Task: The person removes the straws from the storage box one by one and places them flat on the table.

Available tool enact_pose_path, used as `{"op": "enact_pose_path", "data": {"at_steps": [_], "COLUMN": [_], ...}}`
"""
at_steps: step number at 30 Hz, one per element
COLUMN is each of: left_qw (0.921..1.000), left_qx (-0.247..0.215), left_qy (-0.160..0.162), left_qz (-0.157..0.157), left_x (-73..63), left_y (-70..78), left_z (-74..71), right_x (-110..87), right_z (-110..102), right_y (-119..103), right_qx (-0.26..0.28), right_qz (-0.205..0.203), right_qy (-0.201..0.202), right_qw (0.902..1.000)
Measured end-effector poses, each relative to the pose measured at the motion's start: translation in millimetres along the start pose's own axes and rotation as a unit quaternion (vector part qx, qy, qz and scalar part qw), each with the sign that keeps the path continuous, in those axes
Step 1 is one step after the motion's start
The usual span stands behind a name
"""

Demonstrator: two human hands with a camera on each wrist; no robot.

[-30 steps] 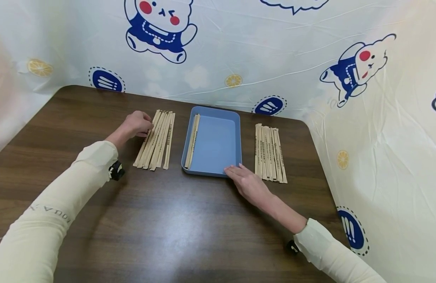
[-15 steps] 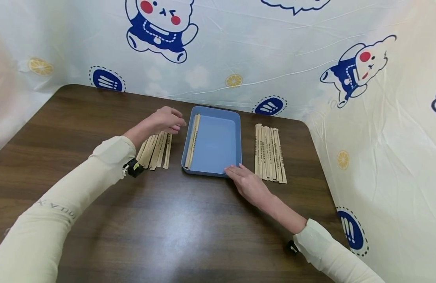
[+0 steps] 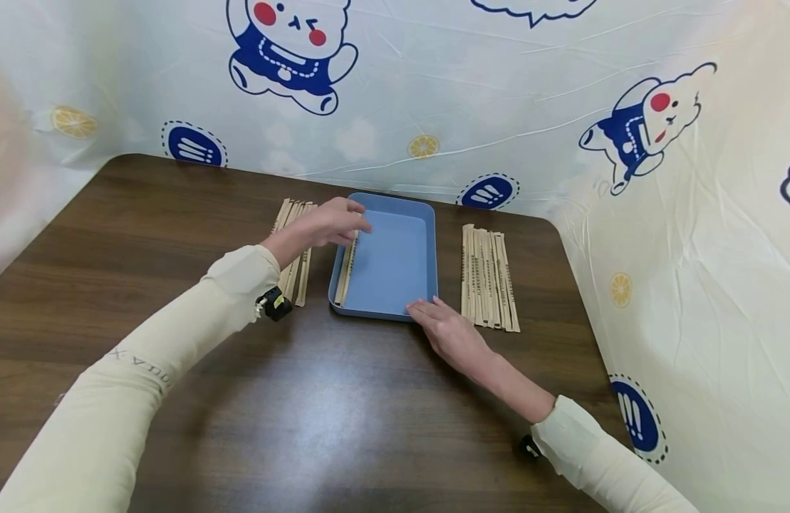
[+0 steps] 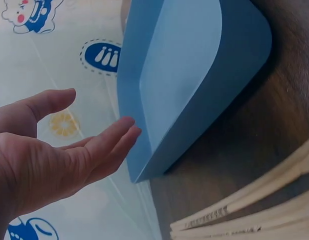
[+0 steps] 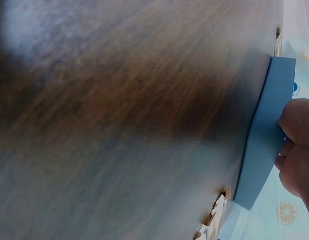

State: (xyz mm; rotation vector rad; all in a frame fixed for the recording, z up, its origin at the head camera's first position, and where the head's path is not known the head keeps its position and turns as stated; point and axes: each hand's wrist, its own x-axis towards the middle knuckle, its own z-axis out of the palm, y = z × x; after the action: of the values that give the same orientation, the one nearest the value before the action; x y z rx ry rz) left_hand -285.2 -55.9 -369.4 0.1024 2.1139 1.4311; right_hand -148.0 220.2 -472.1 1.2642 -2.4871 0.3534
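My left hand point(image 3: 338, 222) is over the left side of a shallow blue tray point(image 3: 397, 256). In the left wrist view its thumb and fingers point(image 4: 107, 150) are spread apart with nothing between them. Below it, along the tray's left wall, lie long thin paper-wrapped sticks point(image 3: 347, 274) with printed lettering, their far ends hidden by the hand. My right hand point(image 3: 449, 331) grips the tray's near right corner, its fingertips over the rim. The right wrist view shows this hand against the outer wall point(image 5: 267, 130).
A row of similar paper-wrapped sticks point(image 3: 303, 274) lies left of the tray, partly behind my left forearm. Another row point(image 3: 487, 278) is to the right of the tray. A printed curtain point(image 3: 395, 92) hangs behind the brown wooden table point(image 3: 305, 413).
My left hand has moved right, from the left row of sticks across to the tray's left side. My right hand and the tray have stayed in place.
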Motion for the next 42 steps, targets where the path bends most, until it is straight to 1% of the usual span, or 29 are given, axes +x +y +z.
{"op": "enact_pose_path", "data": {"at_steps": [5, 10, 14, 19, 27, 29, 32, 35, 37, 40, 42], "left_qw": [0.9999, 0.9997, 0.9996, 0.9994, 0.9992, 0.999, 0.9984, 0.9965, 0.9936, 0.9883, 0.983], "left_qx": [0.007, 0.012, 0.018, 0.025, 0.017, 0.022, 0.04, 0.072, 0.101, 0.139, 0.17], "left_qy": [0.006, 0.005, 0.004, 0.001, 0.011, 0.016, 0.025, 0.038, 0.051, 0.061, 0.065], "left_qz": [-0.009, -0.019, -0.023, -0.022, -0.034, -0.036, -0.033, -0.019, -0.004, 0.013, 0.023], "left_x": [8.3, 14.3, 17.3, 17.8, 24.2, 27.0, 28.6, 31.3, 31.6, 32.3, 34.2], "left_y": [-3.7, -8.3, -9.9, -10.4, -15.3, -16.5, -17.7, -20.2, -22.2, -25.5, -27.4], "left_z": [8.8, 11.9, 13.5, 17.0, 23.7, 25.9, 29.9, 34.5, 38.2, 43.0, 45.7], "right_x": [1.5, 2.1, 2.1, 2.2, 1.9, 1.4, 1.0, 0.9, 0.9, 0.7, 0.4], "right_z": [-1, -1, 0, -1, -1, -1, 0, 0, 0, 0, 1], "right_y": [0, 0, 1, 1, 1, 1, 1, 0, 0, -1, -1], "right_qx": [-0.005, -0.007, -0.007, -0.01, -0.014, -0.014, -0.01, -0.006, -0.005, -0.008, -0.01], "right_qz": [0.005, 0.003, 0.001, 0.004, 0.009, 0.009, 0.007, 0.005, 0.005, 0.005, 0.005], "right_qy": [-0.013, -0.009, -0.003, -0.007, -0.012, -0.01, -0.006, -0.001, -0.002, -0.005, -0.006], "right_qw": [0.9999, 0.9999, 1.0, 0.9999, 0.9998, 0.9998, 0.9999, 1.0, 1.0, 0.9999, 0.9999]}}
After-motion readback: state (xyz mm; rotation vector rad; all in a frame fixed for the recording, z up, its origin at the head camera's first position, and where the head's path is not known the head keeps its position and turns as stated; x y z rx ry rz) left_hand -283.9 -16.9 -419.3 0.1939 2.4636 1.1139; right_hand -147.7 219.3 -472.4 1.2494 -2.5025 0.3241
